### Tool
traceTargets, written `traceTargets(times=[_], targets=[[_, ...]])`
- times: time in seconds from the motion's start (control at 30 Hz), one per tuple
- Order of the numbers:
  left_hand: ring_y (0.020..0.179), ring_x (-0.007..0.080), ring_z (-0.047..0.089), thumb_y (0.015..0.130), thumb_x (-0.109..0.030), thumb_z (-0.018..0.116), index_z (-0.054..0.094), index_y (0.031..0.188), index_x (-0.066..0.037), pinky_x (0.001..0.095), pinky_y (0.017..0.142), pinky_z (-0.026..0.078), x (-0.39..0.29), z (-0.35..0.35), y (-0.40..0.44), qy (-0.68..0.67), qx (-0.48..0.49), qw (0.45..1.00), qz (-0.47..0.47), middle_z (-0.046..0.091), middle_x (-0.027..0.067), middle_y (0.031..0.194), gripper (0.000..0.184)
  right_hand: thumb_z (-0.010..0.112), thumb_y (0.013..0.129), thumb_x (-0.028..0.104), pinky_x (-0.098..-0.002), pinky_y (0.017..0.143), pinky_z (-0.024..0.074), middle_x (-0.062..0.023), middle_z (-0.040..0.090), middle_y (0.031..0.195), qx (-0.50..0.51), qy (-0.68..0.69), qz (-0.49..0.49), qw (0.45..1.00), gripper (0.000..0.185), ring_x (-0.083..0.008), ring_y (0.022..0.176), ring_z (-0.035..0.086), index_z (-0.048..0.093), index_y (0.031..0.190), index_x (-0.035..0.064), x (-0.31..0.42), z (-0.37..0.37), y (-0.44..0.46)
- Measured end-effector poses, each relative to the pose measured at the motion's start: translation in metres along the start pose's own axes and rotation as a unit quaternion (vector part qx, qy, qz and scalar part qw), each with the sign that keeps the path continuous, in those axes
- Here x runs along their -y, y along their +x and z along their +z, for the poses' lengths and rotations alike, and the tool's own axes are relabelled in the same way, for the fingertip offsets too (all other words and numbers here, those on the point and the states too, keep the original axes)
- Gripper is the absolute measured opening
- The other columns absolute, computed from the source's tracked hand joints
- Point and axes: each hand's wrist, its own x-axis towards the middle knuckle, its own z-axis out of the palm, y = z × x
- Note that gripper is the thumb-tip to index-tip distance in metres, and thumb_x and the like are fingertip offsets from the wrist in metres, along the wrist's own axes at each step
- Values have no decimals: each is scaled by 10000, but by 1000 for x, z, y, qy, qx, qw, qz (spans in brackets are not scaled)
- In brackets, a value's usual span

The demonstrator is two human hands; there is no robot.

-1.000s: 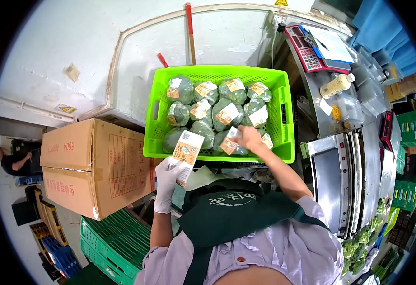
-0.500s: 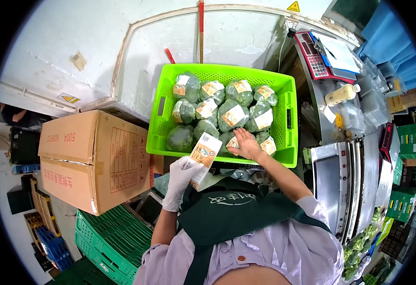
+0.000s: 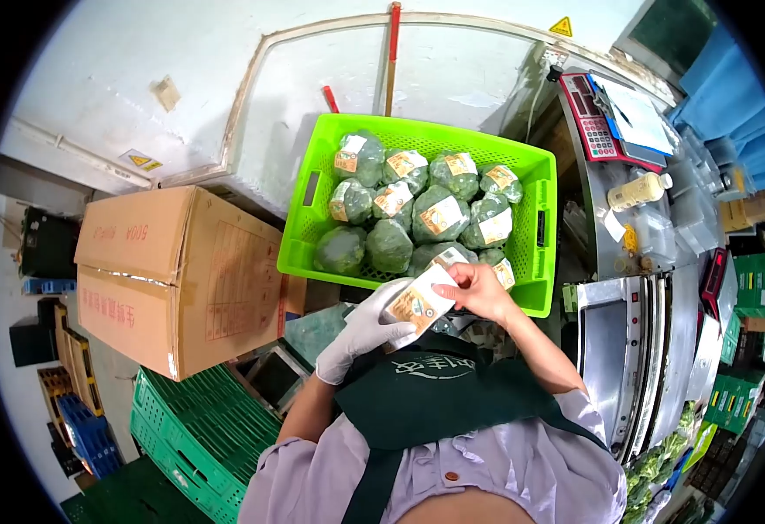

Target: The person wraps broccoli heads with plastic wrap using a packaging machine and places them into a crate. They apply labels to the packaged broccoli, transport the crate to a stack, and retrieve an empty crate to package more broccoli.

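Observation:
My left hand (image 3: 363, 334), in a white glove, grips a stack of printed paper labels (image 3: 412, 307), orange and white, just over the near rim of the bright green crate (image 3: 532, 299). My bare right hand (image 3: 482, 293) pinches the upper end of the labels between thumb and fingers. Inside the crate sit several film-wrapped broccoli heads (image 3: 462, 185), most with an orange-and-white label on top. Two heads at the near left, one broccoli (image 3: 340, 251) and its neighbour (image 3: 389, 248), show no label. The labels and my right hand partly cover the near-row heads.
A large cardboard box (image 3: 173, 279) stands left of the crate, with a darker green crate (image 3: 199, 437) below it. To the right, a metal table bears a red scale (image 3: 593, 122), a clipboard (image 3: 631, 113), a bottle (image 3: 640, 192) and clear plastic containers (image 3: 695, 210).
My right hand has left the broccoli in the near row and now pinches the labels. My left hand has brought the labels rightward to meet it. The view has shifted slightly.

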Motion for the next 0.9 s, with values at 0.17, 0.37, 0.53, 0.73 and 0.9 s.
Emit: traceTargets(times=[0.17, 0.37, 0.53, 0.73, 0.9], targets=[[922, 123, 585, 802, 34, 581, 533, 1153, 40, 260, 805, 472, -10, 11, 7, -114, -50, 992, 19, 605, 106, 1062, 354, 700, 769, 189, -296, 507, 461, -136, 634, 665, -22, -302, -137, 943, 173, -167, 528, 579, 670, 838, 33, 21, 32, -19], [613, 15, 507, 679, -185, 755, 641, 952, -6, 181, 525, 390, 5, 7, -2, 15, -252, 962, -107, 601, -4, 716, 345, 684, 769, 202, -352, 444, 423, -160, 569, 573, -88, -351, -219, 906, 169, -258, 439, 525, 665, 744, 35, 36, 19, 11], [761, 77, 594, 745, -139, 714, 630, 977, 30, 221, 703, 480, 7, -27, -35, -46, -248, 959, -132, 651, 50, 860, 299, 699, 726, 361, -391, 542, 453, -182, 605, 639, -169, -362, -117, 909, 339, -314, 563, 588, 665, 799, 31, 60, -6, 93], [737, 101, 610, 794, -46, 665, 591, 994, 83, 220, 674, 495, 28, -55, -65, -166, -400, 889, -148, 649, 88, 883, 249, 692, 696, 415, -432, 713, 503, -155, 649, 799, 59, -589, -97, 800, 392, -337, 773, 628, 642, 874, 69, 10, 54, 180], [734, 97, 609, 791, -40, 669, 596, 981, 76, 217, 672, 495, 40, -54, -71, -198, -417, 876, -141, 650, 86, 886, 234, 727, 654, 362, -393, 595, 485, -118, 653, 787, 37, -725, -126, 676, 456, -278, 718, 636, 609, 906, 2, -40, 71, 216]])
